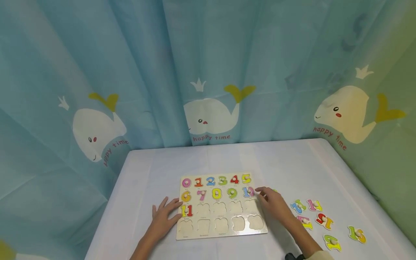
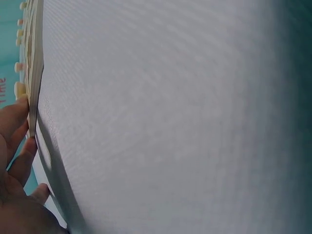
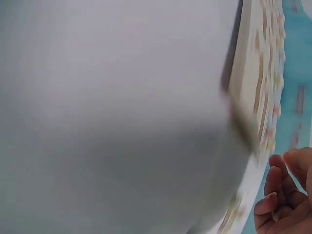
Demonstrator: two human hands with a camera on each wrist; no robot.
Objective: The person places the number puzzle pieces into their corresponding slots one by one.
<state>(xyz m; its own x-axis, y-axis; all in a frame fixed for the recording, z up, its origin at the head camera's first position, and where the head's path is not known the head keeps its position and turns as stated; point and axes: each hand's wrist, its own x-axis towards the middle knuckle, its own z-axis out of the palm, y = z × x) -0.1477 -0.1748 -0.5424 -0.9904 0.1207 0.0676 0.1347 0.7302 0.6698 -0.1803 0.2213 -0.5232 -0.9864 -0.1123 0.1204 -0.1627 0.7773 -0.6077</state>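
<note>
A wooden number puzzle board point(image 1: 224, 231) lies on the table, with knobbed pieces 0 to 11 in its upper slots. My left hand point(image 1: 163, 219) is at the board's left edge, thumb close beside the 11 piece point(image 1: 186, 210) and other fingers spread. In the left wrist view, the left fingertips point(image 2: 20, 105) touch the board's edge. My right hand point(image 1: 274, 204) hovers at the right edge, fingertips beside the 10 piece point(image 1: 248, 191). Loosely bent right fingers point(image 3: 275, 183) show nothing between them in the right wrist view.
Several loose two-digit pieces, among them a pink-and-yellow one point(image 1: 314, 205) and a green-and-orange one point(image 1: 356, 234), lie right of the board. A small green bit point(image 1: 275, 190) shows behind the right hand. Blue whale-print curtain point(image 1: 211, 72) hangs behind the white table point(image 1: 152, 164).
</note>
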